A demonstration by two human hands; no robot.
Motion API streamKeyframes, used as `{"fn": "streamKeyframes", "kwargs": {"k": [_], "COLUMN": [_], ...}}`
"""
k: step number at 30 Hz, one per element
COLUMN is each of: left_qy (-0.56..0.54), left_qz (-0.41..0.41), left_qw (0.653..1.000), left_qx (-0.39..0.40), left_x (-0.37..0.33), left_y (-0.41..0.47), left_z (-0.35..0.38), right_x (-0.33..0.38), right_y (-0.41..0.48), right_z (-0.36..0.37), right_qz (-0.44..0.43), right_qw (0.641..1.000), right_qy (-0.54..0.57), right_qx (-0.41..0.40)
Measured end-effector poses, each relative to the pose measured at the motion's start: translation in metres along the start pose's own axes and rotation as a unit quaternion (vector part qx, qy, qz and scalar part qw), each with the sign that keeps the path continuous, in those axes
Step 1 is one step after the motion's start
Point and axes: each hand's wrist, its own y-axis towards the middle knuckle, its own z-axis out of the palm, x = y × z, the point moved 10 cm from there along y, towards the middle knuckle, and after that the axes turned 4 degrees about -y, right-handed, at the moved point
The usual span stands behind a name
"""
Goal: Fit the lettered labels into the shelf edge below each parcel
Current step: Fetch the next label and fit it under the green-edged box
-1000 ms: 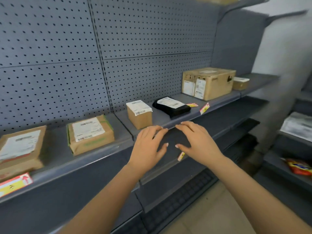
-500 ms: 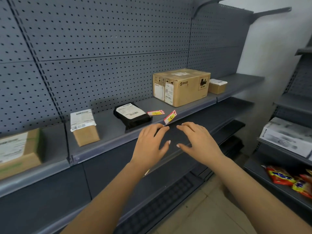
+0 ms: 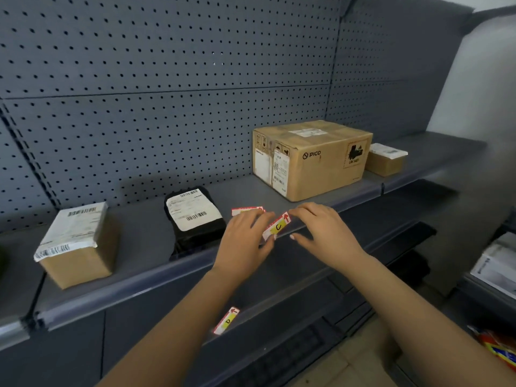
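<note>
A red, white and yellow label marked C (image 3: 277, 226) stands tilted at the shelf edge (image 3: 139, 284), between the black bag parcel (image 3: 195, 216) and the large PICO box (image 3: 310, 159). My left hand (image 3: 244, 247) pinches its lower left end. My right hand (image 3: 321, 233) has its fingers spread, with the fingertips at the label's upper right corner. Another label (image 3: 245, 210) lies flat on the shelf behind my left hand. A label marked D (image 3: 226, 321) sits tilted in the lower shelf's edge.
A small brown box with a white slip (image 3: 75, 244) stands at the left, and a small box (image 3: 385, 159) sits right of the PICO box. Grey pegboard (image 3: 167, 121) backs the shelves. A second shelving unit (image 3: 494, 275) with packets stands at the right.
The view has swung right and closer to the shelf. Both hands have risen from below the shelf edge to the C label, and my left hand has taken hold of it.
</note>
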Motion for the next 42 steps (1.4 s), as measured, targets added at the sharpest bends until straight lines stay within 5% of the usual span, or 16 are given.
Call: {"fn": "streamKeyframes", "kwargs": {"k": [25,42], "left_qy": [0.110,0.180], "left_qz": [-0.220,-0.230], "left_qw": [0.969,0.949], "left_qx": [-0.003,-0.117], "left_x": [0.032,-0.009], "left_y": [0.011,0.002], "left_z": [0.082,-0.028], "right_x": [-0.051,-0.007], "right_y": [0.095,0.089], "right_z": [0.095,0.012], "right_qz": [-0.244,-0.292], "right_qw": [0.949,0.879], "right_qy": [0.184,0.377], "right_qx": [0.076,-0.011]}}
